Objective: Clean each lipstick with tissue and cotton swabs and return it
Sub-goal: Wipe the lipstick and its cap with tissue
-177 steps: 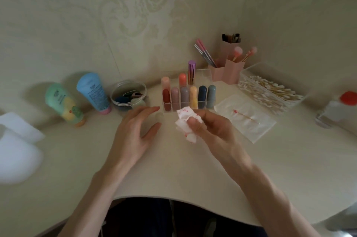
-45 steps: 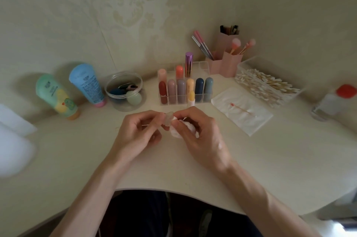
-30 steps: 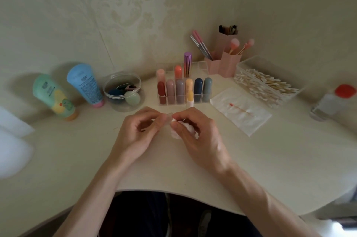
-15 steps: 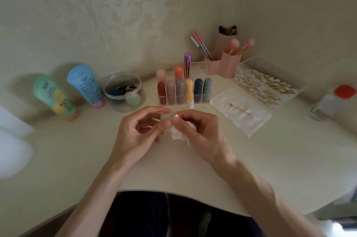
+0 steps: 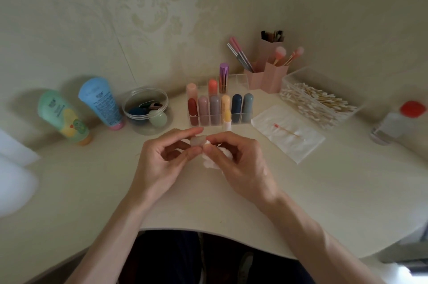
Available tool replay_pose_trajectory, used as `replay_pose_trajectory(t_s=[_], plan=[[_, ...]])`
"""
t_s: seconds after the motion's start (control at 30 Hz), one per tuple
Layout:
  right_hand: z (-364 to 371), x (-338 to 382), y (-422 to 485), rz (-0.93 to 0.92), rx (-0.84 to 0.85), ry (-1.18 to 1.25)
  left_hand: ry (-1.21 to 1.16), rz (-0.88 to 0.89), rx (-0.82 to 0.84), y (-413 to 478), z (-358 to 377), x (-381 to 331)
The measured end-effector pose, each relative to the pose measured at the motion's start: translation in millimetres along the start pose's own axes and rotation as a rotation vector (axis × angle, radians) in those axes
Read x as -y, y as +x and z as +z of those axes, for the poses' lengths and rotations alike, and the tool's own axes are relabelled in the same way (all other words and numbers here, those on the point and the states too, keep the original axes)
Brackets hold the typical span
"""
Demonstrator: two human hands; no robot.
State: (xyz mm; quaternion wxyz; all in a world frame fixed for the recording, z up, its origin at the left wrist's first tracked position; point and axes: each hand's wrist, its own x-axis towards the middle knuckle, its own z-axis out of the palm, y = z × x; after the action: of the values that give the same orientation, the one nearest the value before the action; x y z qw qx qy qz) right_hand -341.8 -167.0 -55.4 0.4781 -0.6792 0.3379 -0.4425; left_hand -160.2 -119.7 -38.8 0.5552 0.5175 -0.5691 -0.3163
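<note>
Left hand: the left hand (image 5: 162, 163) has thumb and forefinger closed on a small pale cap (image 5: 198, 140), held level above the table (image 5: 324, 191); the other fingers curl beneath.
Right hand: the right hand (image 5: 240, 165) is bunched round a crumpled white tissue (image 5: 212, 163), its fingertips pressing a corner of it against the right end of the cap.
Lipstick: a yellow lipstick (image 5: 226, 119) stands upright and uncapped at 12 o'clock from the hands, just in front of the clear rack (image 5: 237, 81).
Rack: a front row of six capped sticks, three more behind; the tall purple one is rearmost.
At 2 o'clock: a flat tissue sheet (image 5: 298, 144) with a red-tipped cotton swab (image 5: 287, 131) lying on it; beyond it a clear swab box (image 5: 298, 74).
At 1 o'clock: pink brush cups (image 5: 273, 77) near the wall.
At 3 o'clock: a bottle with a red cap (image 5: 398, 121), blurred.
At 11 o'clock: a round clear tub (image 5: 144, 91).
At 10 o'clock: a blue tube (image 5: 102, 100) and a green tube (image 5: 62, 116), cap-down.
</note>
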Motion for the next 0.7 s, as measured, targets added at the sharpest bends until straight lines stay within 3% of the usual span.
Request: replay_pose_trajectory(t_s=[0.23,0.4,0.47,0.7], plan=[[-1.5,1.0,0.2,0.092,0.042,0.061,0.026,0.021,-0.041,0.3,-4.1,3.6],[-4.5,1.7,0.0,0.053,0.008,0.022,-0.061,-0.119,0.071,0.0,-2.0,-2.0],[-3.6,3.1,-1.5,0.038,0.006,-0.011,-0.056,-0.139,0.042,-0.2,-1.2,-2.6],[-2.2,4.7,-1.7,0.098,0.021,0.026,0.075,0.015,-0.027,-0.2,-1.8,0.1]])
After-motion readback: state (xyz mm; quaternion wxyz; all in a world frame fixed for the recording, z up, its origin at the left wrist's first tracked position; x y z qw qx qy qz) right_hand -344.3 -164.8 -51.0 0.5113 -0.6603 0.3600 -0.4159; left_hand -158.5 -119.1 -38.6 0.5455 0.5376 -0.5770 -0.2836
